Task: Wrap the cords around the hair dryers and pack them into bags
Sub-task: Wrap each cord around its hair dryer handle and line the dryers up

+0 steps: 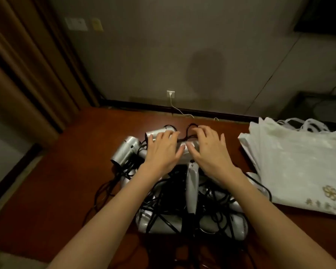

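A heap of silver hair dryers with tangled black cords lies on the brown table. On top of the heap is one hair dryer, its handle pointing towards me. My left hand lies over the left side of its body, thumb against it, fingers reaching the far side. My right hand covers the right side, and its curled fingertips hold a loop of this dryer's cord at the far edge. Most of the dryer's body is hidden under both hands. A stack of white bags lies flat to the right.
Two more dryers point left at the far side of the heap, and others lie at its near edge. A white cable runs from a wall socket onto the table. Curtains hang at the left.
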A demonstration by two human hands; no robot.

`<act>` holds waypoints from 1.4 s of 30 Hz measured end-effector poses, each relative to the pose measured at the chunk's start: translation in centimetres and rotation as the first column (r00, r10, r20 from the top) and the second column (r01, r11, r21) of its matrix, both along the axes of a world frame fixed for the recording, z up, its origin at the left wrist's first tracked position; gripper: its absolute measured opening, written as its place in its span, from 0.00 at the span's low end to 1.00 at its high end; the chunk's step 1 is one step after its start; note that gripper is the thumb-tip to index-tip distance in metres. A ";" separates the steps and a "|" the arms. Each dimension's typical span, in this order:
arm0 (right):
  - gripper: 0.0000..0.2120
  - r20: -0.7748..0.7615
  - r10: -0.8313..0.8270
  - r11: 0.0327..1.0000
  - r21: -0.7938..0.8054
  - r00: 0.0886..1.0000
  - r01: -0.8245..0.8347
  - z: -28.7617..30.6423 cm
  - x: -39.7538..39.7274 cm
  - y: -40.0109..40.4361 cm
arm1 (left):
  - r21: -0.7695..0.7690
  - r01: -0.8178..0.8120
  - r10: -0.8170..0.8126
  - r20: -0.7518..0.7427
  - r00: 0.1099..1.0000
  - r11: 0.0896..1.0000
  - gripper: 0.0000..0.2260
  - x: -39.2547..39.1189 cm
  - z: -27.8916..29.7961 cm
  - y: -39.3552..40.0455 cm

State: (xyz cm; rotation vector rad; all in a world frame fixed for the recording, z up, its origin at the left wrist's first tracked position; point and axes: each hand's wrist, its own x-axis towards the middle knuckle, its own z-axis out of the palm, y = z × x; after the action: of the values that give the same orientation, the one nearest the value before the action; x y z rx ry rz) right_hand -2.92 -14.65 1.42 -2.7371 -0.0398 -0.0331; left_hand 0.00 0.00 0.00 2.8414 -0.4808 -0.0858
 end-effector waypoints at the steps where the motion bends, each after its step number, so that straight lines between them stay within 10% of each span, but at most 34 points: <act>1: 0.24 0.051 0.002 1.000 -0.001 0.999 -0.002 -0.6 0.1 -0.1 | 0.009 0.008 -0.008 0.031 0.999 1.000 0.21 0.0 -0.7 -0.1; 11: 0.24 0.285 0.013 0.988 -0.150 0.958 0.032 -4.3 -3.9 -0.2 | 0.020 0.021 -0.025 0.221 0.975 1.000 0.24 -1.6 -4.0 0.2; 26: 0.27 0.165 -0.140 0.975 -0.150 0.976 0.165 -7.1 -9.4 2.8 | -0.002 0.070 -0.067 0.260 0.963 0.998 0.23 -8.5 -5.4 2.2; 35: 0.22 0.078 -0.219 0.963 0.179 0.973 0.202 -7.7 -8.2 3.0 | -0.052 0.095 -0.081 0.226 0.971 0.994 0.22 -8.5 -5.4 2.6; 42: 0.14 0.133 -0.212 0.743 0.665 0.968 0.071 -7.3 -9.3 4.1 | -0.551 0.040 -0.098 -0.076 0.992 0.834 0.22 -8.9 -4.4 2.4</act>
State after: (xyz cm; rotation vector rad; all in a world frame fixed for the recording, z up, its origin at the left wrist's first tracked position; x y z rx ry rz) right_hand -12.22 -10.53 -5.86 -2.0056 0.1088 -0.3105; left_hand -8.85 2.38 -4.36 2.2412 -0.4919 -0.0886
